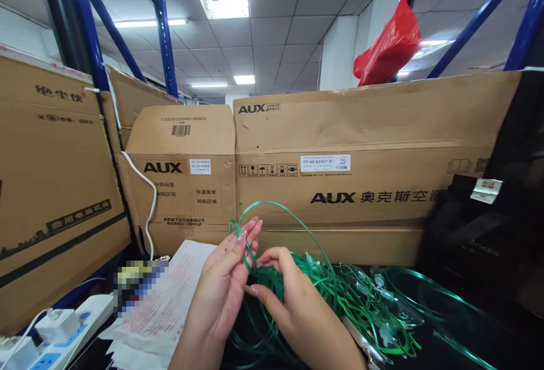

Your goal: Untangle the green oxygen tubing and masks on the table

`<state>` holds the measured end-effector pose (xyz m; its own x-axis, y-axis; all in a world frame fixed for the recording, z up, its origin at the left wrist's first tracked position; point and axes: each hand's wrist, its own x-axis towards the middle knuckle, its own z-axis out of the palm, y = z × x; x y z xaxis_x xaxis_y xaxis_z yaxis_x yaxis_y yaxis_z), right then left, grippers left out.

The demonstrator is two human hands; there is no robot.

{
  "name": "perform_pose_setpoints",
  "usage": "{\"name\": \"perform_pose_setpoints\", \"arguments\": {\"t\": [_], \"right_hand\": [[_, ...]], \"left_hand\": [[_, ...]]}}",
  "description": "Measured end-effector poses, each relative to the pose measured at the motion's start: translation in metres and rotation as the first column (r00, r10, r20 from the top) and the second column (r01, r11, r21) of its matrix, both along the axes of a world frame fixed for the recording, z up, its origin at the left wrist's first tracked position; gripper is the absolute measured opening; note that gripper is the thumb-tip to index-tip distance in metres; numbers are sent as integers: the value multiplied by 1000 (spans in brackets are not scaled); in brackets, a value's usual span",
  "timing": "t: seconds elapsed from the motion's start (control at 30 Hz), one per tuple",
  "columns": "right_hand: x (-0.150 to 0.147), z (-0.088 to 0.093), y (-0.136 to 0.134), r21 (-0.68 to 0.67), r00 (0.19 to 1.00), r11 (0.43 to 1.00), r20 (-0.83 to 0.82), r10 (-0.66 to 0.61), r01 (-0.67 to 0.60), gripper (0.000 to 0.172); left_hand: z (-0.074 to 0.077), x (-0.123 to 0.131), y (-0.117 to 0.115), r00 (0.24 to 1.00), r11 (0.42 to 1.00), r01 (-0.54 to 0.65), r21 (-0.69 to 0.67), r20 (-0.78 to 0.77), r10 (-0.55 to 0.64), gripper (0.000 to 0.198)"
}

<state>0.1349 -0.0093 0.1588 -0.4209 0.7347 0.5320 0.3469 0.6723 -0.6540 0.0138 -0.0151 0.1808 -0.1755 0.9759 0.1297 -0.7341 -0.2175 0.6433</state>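
Observation:
My left hand (233, 268) is raised in the middle of the view, its thumb pressed against the fingers. Pinched there is thin, clear green plastic tubing (278, 204), which loops up and arcs over to the right. My right hand (289, 296) sits just beside it, thumb and fingers curled around strands of the same tubing; its fingertips are partly hidden. More coils hang below, between my wrists. Right of my right hand lies a tangled pile of green elastic straps (361, 302) with clear plastic pieces (386, 333), blurred in detail.
Large AUX cardboard boxes (374, 126) wall off the back. At left are another carton (55, 160), a white power strip (91, 316) with plugs, and crumpled printed white plastic (157, 307). A black bag (463, 234) stands right. A red plastic bag (391, 41) hangs from blue shelving (164, 30).

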Motion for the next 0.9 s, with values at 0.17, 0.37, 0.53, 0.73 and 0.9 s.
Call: {"name": "perform_pose_setpoints", "arguments": {"t": [0.17, 0.37, 0.53, 0.73, 0.9], "right_hand": [[3, 3, 4, -56, 999, 998, 25, 36, -34, 7], [4, 5, 0, 153, 980, 988, 196, -28, -3, 24], [0, 2, -5, 508, 965, 860, 202, -169, 45, 27], [6, 6, -7, 598, 946, 797, 204, -251, 82, 25], [4, 11, -6, 320, 990, 937, -24, -141, 141, 21]], "left_hand": [[1, -2, 3, 995, 995, 103, -7, 12, -103, 26], [3, -11, 6, 973, 988, 153, 6, 171, -152, 33], [4, -22, 9, 923, 989, 146, 14, 357, -141, 39], [3, -25, 9, 915, 991, 121, 51, 381, -132, 39], [-1, -26, 11, 957, 995, 92, 46, 270, -101, 36]]}}
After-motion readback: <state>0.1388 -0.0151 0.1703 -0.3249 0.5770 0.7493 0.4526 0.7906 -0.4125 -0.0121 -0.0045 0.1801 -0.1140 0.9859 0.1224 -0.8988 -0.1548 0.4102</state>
